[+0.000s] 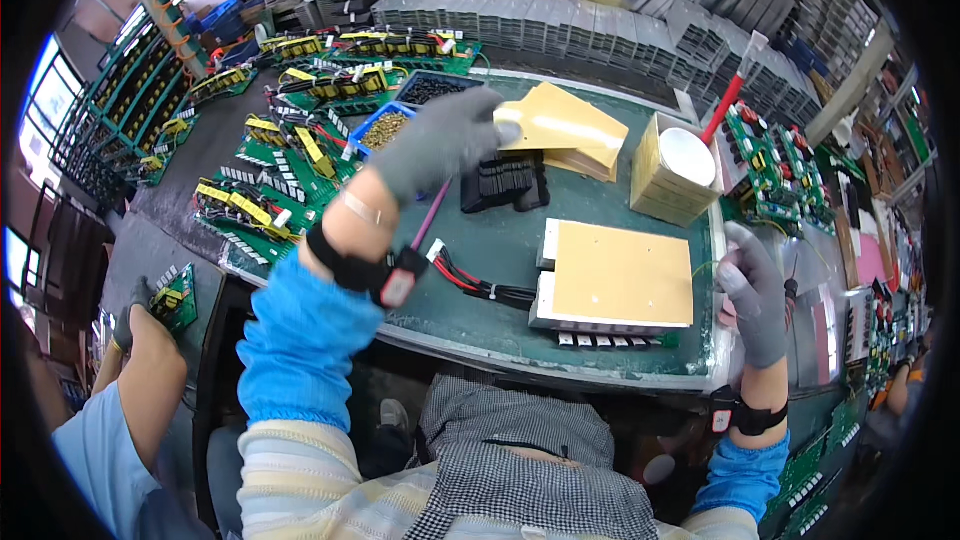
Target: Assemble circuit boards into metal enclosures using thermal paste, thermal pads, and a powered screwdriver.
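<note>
My left hand (440,135), in a grey glove, reaches over the trays at the back of the bench. Its fingertips meet the near-left edge of some yellow sheets (575,120); motion blur hides whether they grip one. My right hand (757,295), also gloved, is curled at the bench's right edge, and what its bent fingers hold, if anything, is hidden. Between my hands lies a metal-sided unit covered by a flat yellow sheet (622,275). Red and black wires (465,278) with a white connector run from its left side. Black plastic parts (500,183) sit behind it.
A blue tray of brass-coloured pieces (385,128) and a tray of black pieces (432,90) stand near my left hand. Circuit boards (250,205) lie left. A box with a white tub (688,158) stands back right. Grey metal pieces (540,22) line the back. Another person's hand (125,318) holds a board.
</note>
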The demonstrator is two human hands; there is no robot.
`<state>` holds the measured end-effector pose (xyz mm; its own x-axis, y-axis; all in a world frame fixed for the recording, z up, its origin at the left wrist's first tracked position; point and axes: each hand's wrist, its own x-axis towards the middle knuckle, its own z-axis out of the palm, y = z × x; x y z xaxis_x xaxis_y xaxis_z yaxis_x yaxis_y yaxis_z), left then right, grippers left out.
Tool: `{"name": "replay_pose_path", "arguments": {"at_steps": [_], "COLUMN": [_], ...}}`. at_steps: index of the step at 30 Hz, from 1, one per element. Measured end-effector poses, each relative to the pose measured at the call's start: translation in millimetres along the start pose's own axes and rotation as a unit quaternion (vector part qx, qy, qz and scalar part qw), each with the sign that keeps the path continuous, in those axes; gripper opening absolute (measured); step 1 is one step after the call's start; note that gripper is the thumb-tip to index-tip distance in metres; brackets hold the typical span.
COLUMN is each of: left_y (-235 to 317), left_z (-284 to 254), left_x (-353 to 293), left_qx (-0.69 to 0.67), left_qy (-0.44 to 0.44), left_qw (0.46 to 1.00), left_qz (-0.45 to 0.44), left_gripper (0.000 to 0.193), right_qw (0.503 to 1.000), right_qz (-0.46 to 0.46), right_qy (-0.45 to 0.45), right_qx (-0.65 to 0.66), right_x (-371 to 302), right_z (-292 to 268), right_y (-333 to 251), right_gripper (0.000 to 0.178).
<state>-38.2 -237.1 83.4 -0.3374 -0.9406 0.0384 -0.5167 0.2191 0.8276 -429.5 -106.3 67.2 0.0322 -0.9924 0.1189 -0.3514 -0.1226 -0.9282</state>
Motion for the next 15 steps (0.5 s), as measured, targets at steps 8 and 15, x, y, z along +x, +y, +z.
{"name": "replay_pose_path", "arguments": {"at_steps": [8, 15], "left_y": [-79, -111], "left_z": [-49, -41], "left_x": [109, 131], "left_qx": [0.461, 0.48], "left_qy": [-0.015, 0.035], "left_qw": [0.87, 0.861], "left_qz": [-0.171, -0.164], "left_gripper": [0.039, 0.028], "right_qw": [0.992, 0.988], "right_qz": [-0.047, -0.073], "right_qy": [-0.062, -0.083], "right_qx": [-0.097, -0.111], "right_x": [-6, -12], "right_z": [11, 2], "right_y": [-15, -29], "right_gripper": [0.039, 0.037]}}
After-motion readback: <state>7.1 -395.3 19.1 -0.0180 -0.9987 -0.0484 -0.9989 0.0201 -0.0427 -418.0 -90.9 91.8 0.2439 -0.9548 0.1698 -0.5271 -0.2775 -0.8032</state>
